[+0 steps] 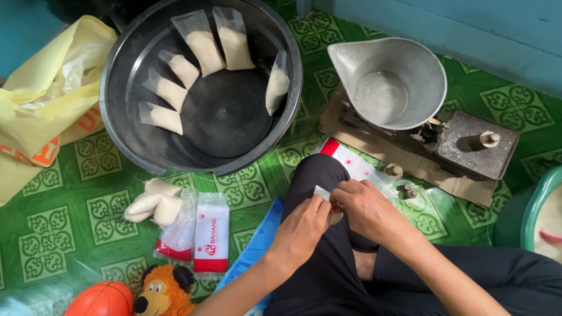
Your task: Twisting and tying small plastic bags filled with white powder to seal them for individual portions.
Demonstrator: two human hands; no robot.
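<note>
Seated on the green patterned floor (52,234), the person works over one raised knee. Both hands meet there: the left hand (301,225) and the right hand (366,208) each pinch the same small clear plastic bag (324,193), fingers closed on its top edge, the bag lying on the black trouser leg just beside the knee.

The step in hand looks like the closing or folding of that bag's mouth — a judgement from the pinching grip, since the hands cover most of the bag. The next move calls for a firm hold on the thin film so that the opening stays together and whatever is inside does not spill onto the leg.

In front sits a black basin (199,152) with six filled bags (205,47) leaning against its wall, pale powder or grain in each. To the right stands a balance scale with a metal scoop pan (392,82), set on cardboard. On the floor to the left lie three more filled bags (153,202) and two packs of empty bags (202,234), near a yellow plastic bag (47,88).

Hard to tell: what the pinched bag holds and whether it is already sealed. A teal tub (541,199) is cut off at the right edge; an orange ball (96,299) and a plush toy (167,292) are cut off at the bottom.
</note>
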